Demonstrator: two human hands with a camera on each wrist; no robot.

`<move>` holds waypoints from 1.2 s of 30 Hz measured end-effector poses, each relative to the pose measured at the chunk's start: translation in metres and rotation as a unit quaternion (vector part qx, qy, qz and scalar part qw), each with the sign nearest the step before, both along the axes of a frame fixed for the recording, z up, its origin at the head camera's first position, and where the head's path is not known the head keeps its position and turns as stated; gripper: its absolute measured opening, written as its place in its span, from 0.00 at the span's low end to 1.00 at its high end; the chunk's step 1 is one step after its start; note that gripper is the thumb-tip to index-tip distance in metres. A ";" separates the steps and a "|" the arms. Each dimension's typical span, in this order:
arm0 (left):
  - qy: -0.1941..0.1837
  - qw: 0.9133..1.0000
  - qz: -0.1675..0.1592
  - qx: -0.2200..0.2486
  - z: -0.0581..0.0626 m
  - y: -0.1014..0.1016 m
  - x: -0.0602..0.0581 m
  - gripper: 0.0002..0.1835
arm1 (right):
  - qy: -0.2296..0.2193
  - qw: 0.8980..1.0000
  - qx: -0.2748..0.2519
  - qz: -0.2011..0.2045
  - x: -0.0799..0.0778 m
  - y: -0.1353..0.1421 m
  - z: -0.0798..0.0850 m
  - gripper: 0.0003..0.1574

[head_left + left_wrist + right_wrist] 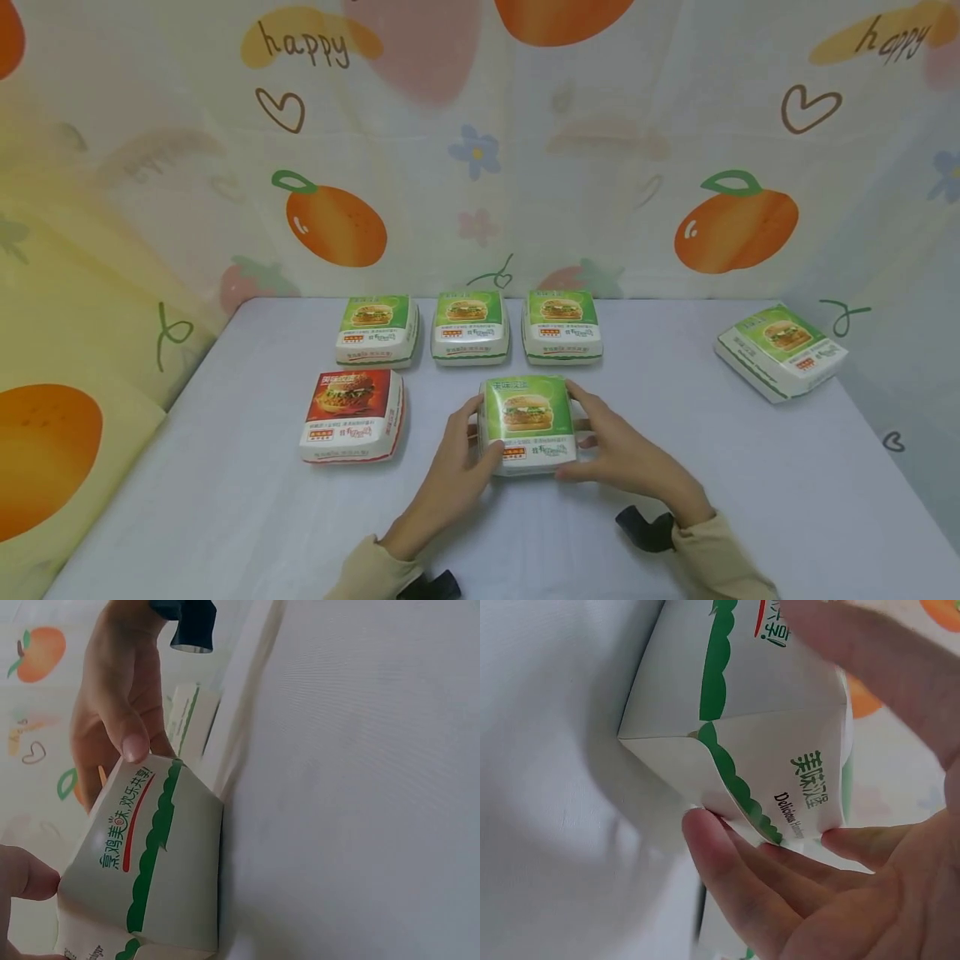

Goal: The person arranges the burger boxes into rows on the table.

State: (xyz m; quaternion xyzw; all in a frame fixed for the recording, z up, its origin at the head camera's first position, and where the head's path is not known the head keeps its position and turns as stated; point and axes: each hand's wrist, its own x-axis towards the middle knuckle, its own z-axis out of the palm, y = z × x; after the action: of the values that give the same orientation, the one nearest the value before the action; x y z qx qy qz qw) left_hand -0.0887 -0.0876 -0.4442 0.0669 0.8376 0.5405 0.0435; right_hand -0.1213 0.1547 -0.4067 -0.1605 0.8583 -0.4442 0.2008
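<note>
A green-and-white burger box (528,417) is between both hands at the front middle of the table, its burger picture facing up. My left hand (461,462) grips its left side, the thumb at the near left corner. On the other side, my right hand (618,446) holds it with fingers along the right side and thumb at the near right corner. The right wrist view shows those fingers (742,885) against the side panel. In the left wrist view the box's front panel (157,840) has a green scalloped band; its lower edge appears to meet the white cloth.
Three green burger boxes (375,329) stand in a row along the back. A red burger box (352,417) sits left of my left hand, before that row. Another green box (783,350) lies turned at an angle near the right edge. A fruit-print cloth (480,233) hangs behind.
</note>
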 end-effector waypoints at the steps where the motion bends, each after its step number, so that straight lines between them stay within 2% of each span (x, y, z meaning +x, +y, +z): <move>1: -0.001 1.000 0.002 -0.001 0.000 -0.001 0.000 0.36 | 0.000 1.000 -0.001 0.002 -0.001 -0.001 0.000 0.74; 12: -0.004 0.999 0.028 -0.018 0.000 -0.013 0.001 0.33 | -0.001 1.000 -0.012 -0.004 -0.006 -0.020 -0.008 0.72; 21: -0.005 0.998 0.053 -0.022 0.003 -0.019 -0.001 0.37 | 0.011 1.000 -0.023 -0.004 -0.011 -0.035 -0.012 0.71; 29: 0.004 0.997 0.069 -0.030 0.005 -0.028 -0.001 0.37 | -0.009 0.999 -0.038 -0.004 -0.015 -0.047 -0.015 0.71; 36: -0.002 0.995 0.087 -0.039 0.010 -0.033 -0.005 0.37 | -0.016 0.998 -0.052 0.014 -0.019 -0.053 -0.018 0.67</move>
State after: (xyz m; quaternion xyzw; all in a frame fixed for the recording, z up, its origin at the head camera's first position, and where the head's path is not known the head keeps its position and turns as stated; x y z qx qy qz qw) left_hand -0.0938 -0.1211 -0.4343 -0.0088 0.8606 0.5092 0.0006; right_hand -0.1406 0.1018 -0.4243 -0.1758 0.8281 -0.4881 0.2125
